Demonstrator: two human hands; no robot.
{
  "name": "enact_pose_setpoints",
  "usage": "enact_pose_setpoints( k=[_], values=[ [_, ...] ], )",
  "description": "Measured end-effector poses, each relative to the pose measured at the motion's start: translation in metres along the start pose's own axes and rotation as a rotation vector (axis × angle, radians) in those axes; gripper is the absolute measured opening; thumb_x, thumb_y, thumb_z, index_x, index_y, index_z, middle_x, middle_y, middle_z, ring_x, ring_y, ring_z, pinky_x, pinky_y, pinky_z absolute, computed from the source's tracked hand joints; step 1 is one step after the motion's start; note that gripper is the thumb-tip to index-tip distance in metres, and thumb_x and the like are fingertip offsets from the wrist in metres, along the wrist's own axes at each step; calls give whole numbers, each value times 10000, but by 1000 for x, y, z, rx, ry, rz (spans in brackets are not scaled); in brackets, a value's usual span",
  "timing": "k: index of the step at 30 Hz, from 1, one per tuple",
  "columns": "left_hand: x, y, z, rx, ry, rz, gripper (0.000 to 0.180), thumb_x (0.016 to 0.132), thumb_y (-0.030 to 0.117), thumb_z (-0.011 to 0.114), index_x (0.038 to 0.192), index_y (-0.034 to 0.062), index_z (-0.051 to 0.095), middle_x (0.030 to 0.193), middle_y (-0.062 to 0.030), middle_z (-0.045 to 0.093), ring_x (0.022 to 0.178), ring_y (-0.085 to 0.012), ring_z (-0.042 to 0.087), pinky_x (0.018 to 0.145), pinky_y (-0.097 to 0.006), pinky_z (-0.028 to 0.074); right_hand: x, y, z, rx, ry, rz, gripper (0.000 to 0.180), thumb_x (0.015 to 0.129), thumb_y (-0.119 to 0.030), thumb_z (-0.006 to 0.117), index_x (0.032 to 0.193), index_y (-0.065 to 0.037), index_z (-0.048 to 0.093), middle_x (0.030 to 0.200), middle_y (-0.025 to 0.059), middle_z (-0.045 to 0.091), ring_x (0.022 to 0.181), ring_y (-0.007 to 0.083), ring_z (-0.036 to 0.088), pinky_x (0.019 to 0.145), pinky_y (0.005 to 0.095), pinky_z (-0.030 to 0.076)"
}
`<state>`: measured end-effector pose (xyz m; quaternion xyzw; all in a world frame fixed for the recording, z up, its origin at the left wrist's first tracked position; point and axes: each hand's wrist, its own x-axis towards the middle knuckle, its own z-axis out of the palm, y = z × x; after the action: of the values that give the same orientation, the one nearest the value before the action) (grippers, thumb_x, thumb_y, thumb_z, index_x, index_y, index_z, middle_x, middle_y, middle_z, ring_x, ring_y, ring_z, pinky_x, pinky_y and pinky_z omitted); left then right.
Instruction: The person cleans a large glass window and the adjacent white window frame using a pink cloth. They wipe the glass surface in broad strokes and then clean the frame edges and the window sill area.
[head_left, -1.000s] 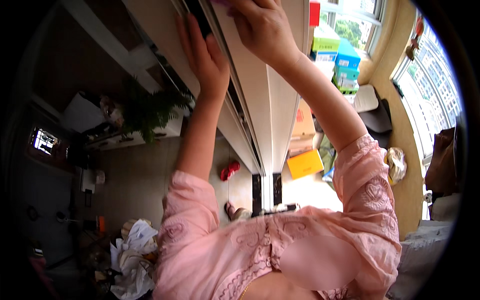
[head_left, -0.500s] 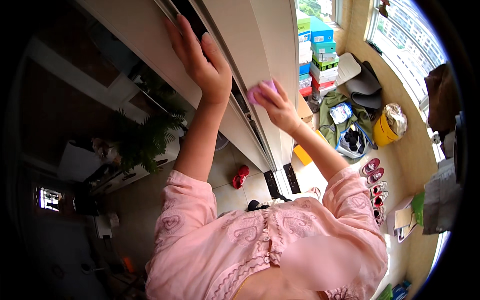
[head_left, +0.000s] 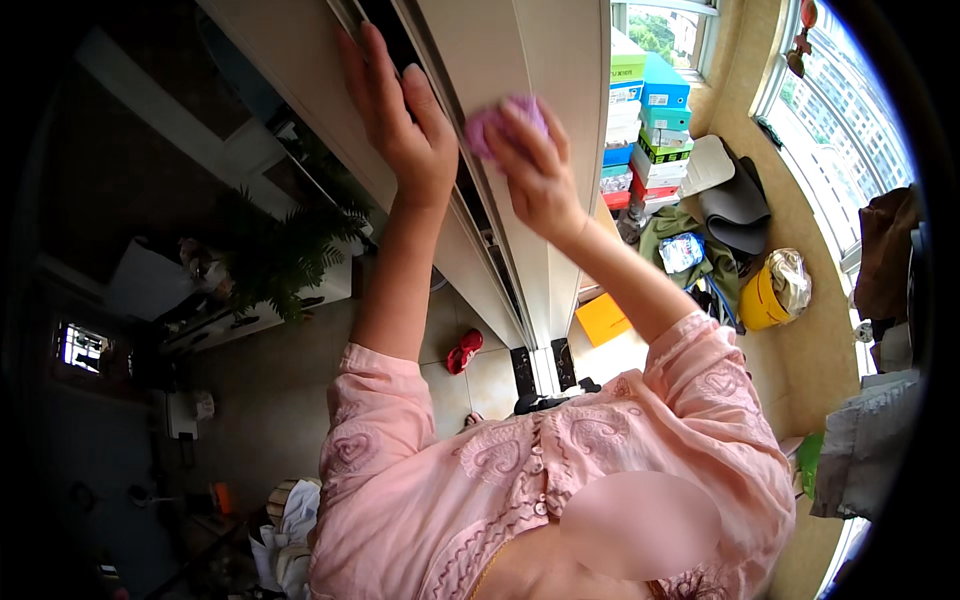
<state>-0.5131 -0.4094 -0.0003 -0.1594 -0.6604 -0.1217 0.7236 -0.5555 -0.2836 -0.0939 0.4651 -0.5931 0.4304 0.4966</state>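
Observation:
A pale sliding door [head_left: 300, 80] and a pale frame panel [head_left: 550, 60] stand in front of me, with a dark gap and metal track strips between them. My left hand [head_left: 412, 135] lies against the door's edge by the gap, fingers stretched out and thumb apart, holding nothing. In my right hand [head_left: 540, 180] is a bunched purple cloth [head_left: 500, 130], pressed on the panel just right of the gap. The cloth and fingertips are slightly blurred, and part of the cloth is hidden by the fingers.
Stacked shoe boxes [head_left: 665, 120] rise right of the panel. Beyond are a rolled dark mat [head_left: 738, 205], a yellow bucket [head_left: 765, 300] and an orange box [head_left: 603, 318]. A red shoe [head_left: 464, 352] lies on the tiled floor; a leafy plant [head_left: 285, 250] stands left.
My right hand has slid the purple cloth up and a little left along the panel. My left hand stays at the door's edge. The view has shifted slightly.

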Motion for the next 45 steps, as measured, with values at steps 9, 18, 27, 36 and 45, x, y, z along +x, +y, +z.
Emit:
enact_pose_setpoints(
  k=[9, 18, 27, 36, 45],
  values=[
    [0, -7, 0, 62, -1, 51, 425, 954, 75, 435, 1354, -60, 381, 1396, -306, 342, 1284, -444, 367, 1036, -469, 319, -162, 15, -20, -25, -502, -68, 554, 715, 37, 550, 1223, -182, 595, 1367, 18, 428, 1291, 378, 364, 1033, 409, 427],
    [1, -1, -6, 130, -83, 3, 446, 961, 79, 415, 1381, -49, 336, 1436, -303, 274, 1336, -439, 282, 1073, -481, 257, 43, 2, -7, 89, -23, -13, 505, 737, -2, 575, 1209, -176, 607, 1385, 26, 426, 1276, 347, 395, 979, 394, 456],
    [6, 10, -5, 394, -231, 121, 528, 934, 130, 401, 1428, -12, 277, 1503, -242, 172, 1375, -477, 131, 1100, -528, 166, -76, 0, 2, 23, -146, 55, 504, 736, -14, 552, 1215, -160, 603, 1370, 21, 433, 1251, 352, 426, 1005, 385, 433],
    [-2, 8, -4, 437, -220, 85, 474, 967, 182, 349, 1416, 31, 335, 1506, -187, 217, 1358, -499, 154, 1092, -549, 174, -59, 14, -12, 114, -326, -32, 562, 778, -17, 495, 1315, -185, 515, 1434, 18, 365, 1322, 360, 340, 1042, 389, 408],
    [-2, 12, -6, 412, -234, 74, 478, 981, 219, 361, 1416, 25, 326, 1498, -208, 216, 1371, -459, 163, 1102, -554, 146, 39, -6, 4, 134, 92, 81, 512, 760, -20, 549, 1255, -152, 574, 1403, 51, 414, 1283, 334, 397, 996, 394, 432]
  ],
)
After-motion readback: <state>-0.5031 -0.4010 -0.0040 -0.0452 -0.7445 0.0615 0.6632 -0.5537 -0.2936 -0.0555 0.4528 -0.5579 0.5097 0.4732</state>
